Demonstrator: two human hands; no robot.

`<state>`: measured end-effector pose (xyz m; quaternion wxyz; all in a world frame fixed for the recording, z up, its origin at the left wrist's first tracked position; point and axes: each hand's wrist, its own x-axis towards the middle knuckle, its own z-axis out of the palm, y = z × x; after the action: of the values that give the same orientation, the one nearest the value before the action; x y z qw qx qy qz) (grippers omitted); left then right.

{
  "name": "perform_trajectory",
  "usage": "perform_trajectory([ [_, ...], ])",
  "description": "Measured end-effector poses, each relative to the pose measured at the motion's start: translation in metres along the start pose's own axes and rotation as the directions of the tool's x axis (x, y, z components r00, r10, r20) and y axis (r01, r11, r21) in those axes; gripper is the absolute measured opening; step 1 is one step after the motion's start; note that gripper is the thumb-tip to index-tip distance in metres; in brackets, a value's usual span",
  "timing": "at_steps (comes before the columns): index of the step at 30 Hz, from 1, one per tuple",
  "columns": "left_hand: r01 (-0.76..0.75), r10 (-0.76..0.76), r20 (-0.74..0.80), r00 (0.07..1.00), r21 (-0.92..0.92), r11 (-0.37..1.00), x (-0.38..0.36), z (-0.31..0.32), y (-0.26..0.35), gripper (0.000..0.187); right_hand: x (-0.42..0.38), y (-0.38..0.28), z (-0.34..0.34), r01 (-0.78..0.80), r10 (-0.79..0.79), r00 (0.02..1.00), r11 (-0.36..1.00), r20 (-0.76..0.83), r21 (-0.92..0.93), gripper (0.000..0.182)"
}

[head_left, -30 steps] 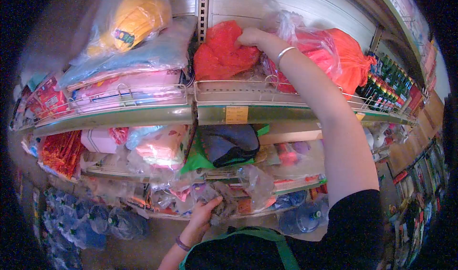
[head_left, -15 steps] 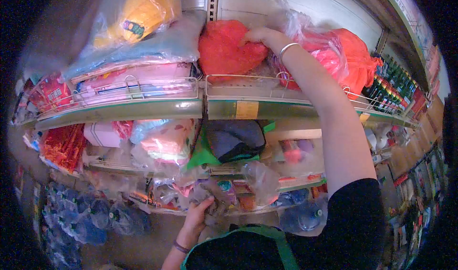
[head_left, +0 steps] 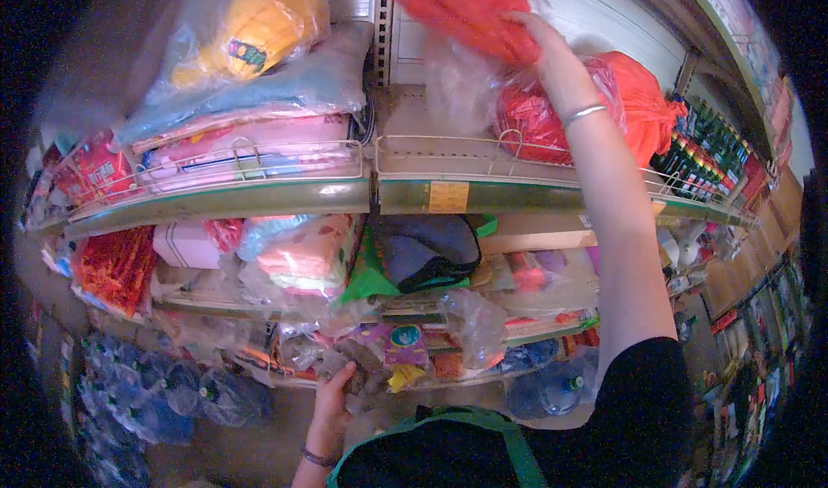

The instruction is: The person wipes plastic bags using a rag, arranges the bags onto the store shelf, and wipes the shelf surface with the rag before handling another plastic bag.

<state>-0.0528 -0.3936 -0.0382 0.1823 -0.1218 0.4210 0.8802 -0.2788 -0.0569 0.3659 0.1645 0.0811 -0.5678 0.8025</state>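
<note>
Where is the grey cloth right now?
In the head view, the grey cloth is low and left of centre, held in the person's left hand, just to the left of a yellow packet.

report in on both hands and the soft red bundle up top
Right hand gripping soft red bundle above wire-railed shelf. Left hand holding crumpled grey cloth lower down. Translucent crumpled plastic just below the bundle.
</note>
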Motion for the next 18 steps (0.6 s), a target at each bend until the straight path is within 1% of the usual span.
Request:
perform_trajectory([
  [1,-0.006,0.006,0.001,1.000,-0.007,1.000,0.003,-0.008,-0.001,0.029,0.011,-0.009,-0.015,-0.047,0.044,0.998,0.993,0.035,0.107,0.036],
  [3,-0.015,0.015,0.001,1.000,-0.020,1.000,0.012,-0.024,-0.005,0.031,-0.007,-0.025,-0.026,0.033,-0.048,0.993,0.990,0.110,0.140,0.036],
  [4,-0.023,0.023,-0.012,1.000,-0.039,0.999,0.007,-0.020,0.001,0.032,-0.015,-0.032,-0.034,0.071,-0.094,0.985,0.985,0.146,0.158,0.036],
  [5,-0.032,0.031,-0.025,0.999,-0.059,0.998,0.000,-0.010,0.011,0.035,-0.033,-0.038,-0.034,0.095,-0.120,0.982,0.981,0.148,0.166,0.038],
  [6,-0.041,0.038,-0.038,0.999,-0.079,0.996,-0.004,-0.005,0.016,0.038,-0.056,-0.041,-0.036,0.120,-0.143,0.979,0.980,0.144,0.160,0.039],
  [9,-0.039,0.036,-0.059,0.998,-0.052,0.998,-0.001,-0.014,0.022,0.042,-0.139,-0.039,-0.036,0.183,-0.197,0.972,0.977,0.129,0.113,0.042],
  [11,-0.055,0.056,-0.074,0.996,0.017,0.998,-0.006,-0.015,0.027,0.041,-0.200,-0.025,-0.044,0.204,-0.209,0.974,0.977,0.086,0.064,0.045],
  [13,-0.095,0.103,-0.089,0.991,0.089,0.991,-0.007,-0.024,0.031,0.041,-0.258,-0.011,-0.065,0.216,-0.216,0.976,0.976,0.001,0.008,0.047],
  [14,-0.128,0.141,-0.094,0.986,0.126,0.984,-0.005,-0.034,0.034,0.041,-0.283,-0.002,-0.083,0.214,-0.216,0.974,0.976,-0.074,-0.030,0.049],
  [15,-0.159,0.177,-0.098,0.979,0.164,0.973,-0.003,-0.039,0.036,0.041,-0.308,0.005,-0.109,0.205,-0.220,0.957,0.974,-0.189,-0.097,0.050],
  [16,-0.223,0.257,-0.142,0.956,0.222,0.949,-0.020,-0.026,0.052,0.042,-0.336,0.008,-0.148,0.173,-0.229,0.916,0.966,-0.328,-0.193,0.051],
  [17,-0.212,0.284,-0.176,0.942,0.340,0.916,-0.023,-0.030,0.071,0.045,-0.369,0.012,-0.199,0.071,-0.226,0.858,0.942,-0.461,-0.328,0.047],
  [18,-0.191,0.313,-0.211,0.926,0.453,0.871,-0.027,-0.038,0.093,0.047,-0.402,0.017,-0.249,-0.066,-0.217,0.782,0.904,-0.584,-0.424,0.042],
])
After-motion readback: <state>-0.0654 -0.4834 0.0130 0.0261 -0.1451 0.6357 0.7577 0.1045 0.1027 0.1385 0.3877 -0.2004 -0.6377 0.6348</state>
